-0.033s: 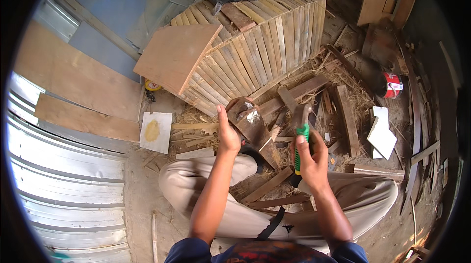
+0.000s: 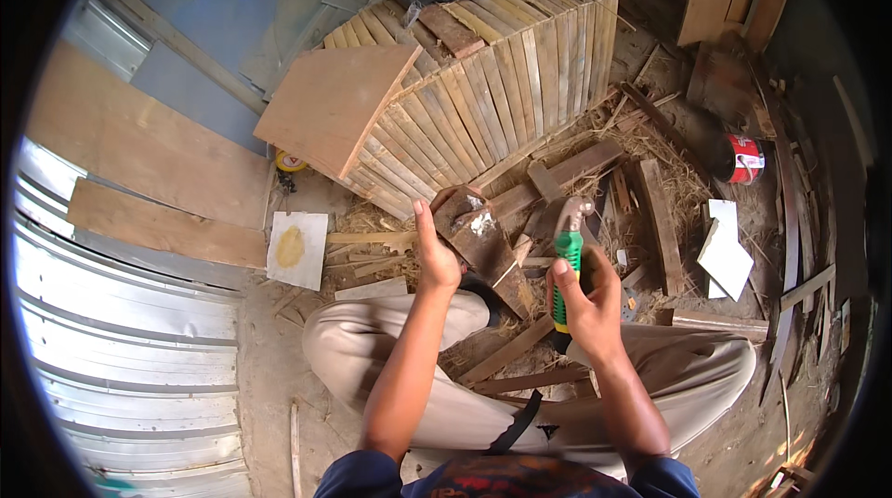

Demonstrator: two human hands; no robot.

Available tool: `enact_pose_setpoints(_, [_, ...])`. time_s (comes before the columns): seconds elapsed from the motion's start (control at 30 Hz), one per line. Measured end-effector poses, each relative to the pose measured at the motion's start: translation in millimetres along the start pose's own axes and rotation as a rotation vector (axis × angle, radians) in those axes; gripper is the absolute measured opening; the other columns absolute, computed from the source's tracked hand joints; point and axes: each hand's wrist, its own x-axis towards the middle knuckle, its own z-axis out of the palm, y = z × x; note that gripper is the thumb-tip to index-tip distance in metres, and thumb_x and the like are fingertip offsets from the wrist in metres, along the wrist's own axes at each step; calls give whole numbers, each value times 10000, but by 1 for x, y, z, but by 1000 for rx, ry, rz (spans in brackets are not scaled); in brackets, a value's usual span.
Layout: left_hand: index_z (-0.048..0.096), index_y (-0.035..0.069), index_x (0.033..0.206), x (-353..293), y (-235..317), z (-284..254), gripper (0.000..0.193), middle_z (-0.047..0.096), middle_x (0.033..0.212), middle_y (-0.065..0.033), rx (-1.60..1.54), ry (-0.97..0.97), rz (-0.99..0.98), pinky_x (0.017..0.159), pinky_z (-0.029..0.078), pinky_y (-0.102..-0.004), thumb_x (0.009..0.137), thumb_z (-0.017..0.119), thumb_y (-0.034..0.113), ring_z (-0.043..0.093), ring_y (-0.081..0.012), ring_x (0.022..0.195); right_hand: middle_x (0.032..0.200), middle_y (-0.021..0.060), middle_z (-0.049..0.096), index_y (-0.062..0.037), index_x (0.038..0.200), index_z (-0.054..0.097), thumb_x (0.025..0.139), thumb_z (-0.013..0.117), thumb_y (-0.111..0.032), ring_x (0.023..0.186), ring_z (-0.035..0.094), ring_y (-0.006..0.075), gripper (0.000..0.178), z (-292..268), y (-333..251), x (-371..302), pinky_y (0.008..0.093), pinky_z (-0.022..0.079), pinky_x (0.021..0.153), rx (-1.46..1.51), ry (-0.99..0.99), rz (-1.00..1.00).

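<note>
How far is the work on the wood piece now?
Done: many cut slats lie stacked in front. In hand: the left hand holds a dark wood piece; the right hand grips a green-handled tool. Left: loose scraps lie around.

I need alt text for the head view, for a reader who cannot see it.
A seated person's left hand holds a wooden piece while the right hand grips a green-handled tool. Scrap wood and a stack of slats lie ahead.

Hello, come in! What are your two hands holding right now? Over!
Left hand grips a curved wood piece. Right hand shut on a green-handled tool, tip beside the wood. Scrap sticks and shavings all around.
</note>
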Motion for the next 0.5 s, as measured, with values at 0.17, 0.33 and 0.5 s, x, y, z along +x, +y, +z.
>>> enact_pose_setpoints(0.17, [611, -20, 1105, -9, 1, 7, 888, 674, 930, -152, 19, -142, 37, 848, 509, -385, 986, 159, 734, 634, -264, 905, 876, 69, 654, 36, 1085, 586, 955, 720, -188, 693, 639, 108, 291, 1, -4, -7, 272, 510, 568, 5, 27, 54])
enact_pose_setpoints(0.33, [615, -43, 1141, -3, 8, 10, 862, 684, 1000, -138, -85, -317, 60, 867, 522, -375, 1020, 169, 685, 654, -239, 926, 802, 42, 619, 9, 1083, 528, 957, 712, -163, 622, 598, 99, 282, -3, -7, 3, 254, 477, 541, -208, 138, -188])
enact_pose_setpoints(0.5, [606, -44, 1196, -14, 5, 28, 850, 674, 1057, -109, 39, -361, 92, 900, 503, -345, 1033, 177, 672, 644, -187, 959, 798, 41, 608, 13, 1101, 510, 979, 675, -168, 619, 592, 101, 274, 1, -7, 0, 275, 496, 536, -13, 56, -46])
